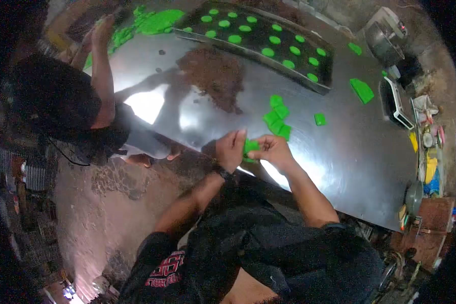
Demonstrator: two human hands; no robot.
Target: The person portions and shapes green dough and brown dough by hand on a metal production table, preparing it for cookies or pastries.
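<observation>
Between my two hands, near the front edge of the metal table (334,167), is a small piece of bright green dough (250,146). My left hand (230,150), with a dark band at the wrist, is closed on its left side. My right hand (273,151) pinches it from the right, thumb and fingers together. Just beyond my hands lies a cluster of flat green dough squares (277,120), some overlapping. A single green square (320,119) lies to their right. The fingers partly hide the held piece.
A dark tray (257,38) of green dough rounds stands at the back. Brown filling (215,73) is spread mid-table. A co-worker (61,101) stands at left, near a green dough mass (159,21). At right are a green slab (361,90), a white-framed object (399,104) and a metal bowl (414,196).
</observation>
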